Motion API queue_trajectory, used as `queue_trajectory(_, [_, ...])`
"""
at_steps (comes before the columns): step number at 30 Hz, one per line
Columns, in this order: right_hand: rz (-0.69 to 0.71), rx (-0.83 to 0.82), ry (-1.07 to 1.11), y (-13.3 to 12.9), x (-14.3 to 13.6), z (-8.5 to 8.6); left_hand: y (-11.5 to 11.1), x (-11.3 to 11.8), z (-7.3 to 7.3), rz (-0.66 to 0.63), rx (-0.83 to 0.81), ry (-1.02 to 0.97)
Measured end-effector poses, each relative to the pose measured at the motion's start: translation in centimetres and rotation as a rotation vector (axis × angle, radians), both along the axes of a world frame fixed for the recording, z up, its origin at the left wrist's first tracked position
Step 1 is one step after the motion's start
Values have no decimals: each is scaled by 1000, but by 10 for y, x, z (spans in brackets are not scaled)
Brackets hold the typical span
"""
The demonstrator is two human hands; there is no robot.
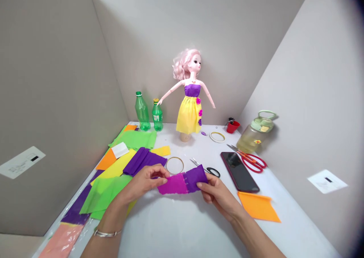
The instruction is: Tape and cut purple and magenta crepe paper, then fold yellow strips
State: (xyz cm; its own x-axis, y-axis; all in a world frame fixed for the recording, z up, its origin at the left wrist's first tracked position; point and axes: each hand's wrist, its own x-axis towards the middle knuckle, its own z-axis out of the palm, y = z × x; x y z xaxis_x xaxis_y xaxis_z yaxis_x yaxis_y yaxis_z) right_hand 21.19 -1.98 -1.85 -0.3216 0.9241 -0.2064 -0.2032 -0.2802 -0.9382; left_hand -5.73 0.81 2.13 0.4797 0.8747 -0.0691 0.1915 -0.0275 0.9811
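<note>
Between my hands, just above the white table, hangs a strip of fabric (182, 182), magenta on the left and purple on the right, with a stitched-looking seam where the colours meet. My left hand (146, 182) pinches its magenta end between thumb and fingers. At the purple end, my right hand (214, 191) grips with the thumb in front and the fingers behind. Just beyond the strip lie a thin gold ring (174, 165) and small black-handled scissors (212, 171), partly hidden by the fabric. Further back stands a pink-haired doll (190, 110) in a purple and yellow dress with small flowers.
Coloured cloth pieces (113, 193) cover the left side. Two green bottles (142, 112) stand at the back left. On the right are a phone (240, 171), red scissors (253, 161), an orange cloth (258, 207), a tape roll (217, 137), a red pot (233, 127) and a water bottle (251, 135). Grey panels surround the table.
</note>
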Motion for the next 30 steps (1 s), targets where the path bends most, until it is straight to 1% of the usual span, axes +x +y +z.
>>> queue_trajectory(4, [0,40,-11,3,3,0,-6,3,6,-3,21,0])
queue_trajectory(6, [24,60,-23,3,4,4,-13,4,9,22,74,50])
queue_trajectory(8, [65,77,-34,-1,5,11,-25,2,11,70,213,147])
queue_trajectory(10, [131,110,-52,-7,5,21,-39,-2,10,100,402,220])
queue_trajectory(12, [241,193,-123,-15,5,32,-54,-6,3,93,580,248])
queue_trajectory(14, [376,307,-281,-23,3,40,-68,-9,-8,53,712,298])
queue_trajectory(15, [437,354,-372,-27,2,42,-75,-10,-14,31,758,332])
queue_trajectory(17, [531,427,-532,-32,0,42,-86,-12,-27,-5,799,403])
queue_trajectory(19, [587,482,-633,-35,-1,39,-95,-14,-37,-9,771,451])
queue_trajectory(21, [609,508,-684,-37,-2,36,-101,-17,-42,5,690,478])
queue_trajectory(22, [611,509,-698,-37,-2,35,-103,-19,-43,28,628,493])
queue_trajectory(24, [610,493,-713,-38,-3,34,-105,-21,-43,114,477,533])
queue_trajectory(27, [610,452,-688,-40,-4,34,-104,-17,-42,228,266,598])
queue_trajectory(30, [597,420,-645,-43,-6,32,-104,-5,-40,237,178,652])
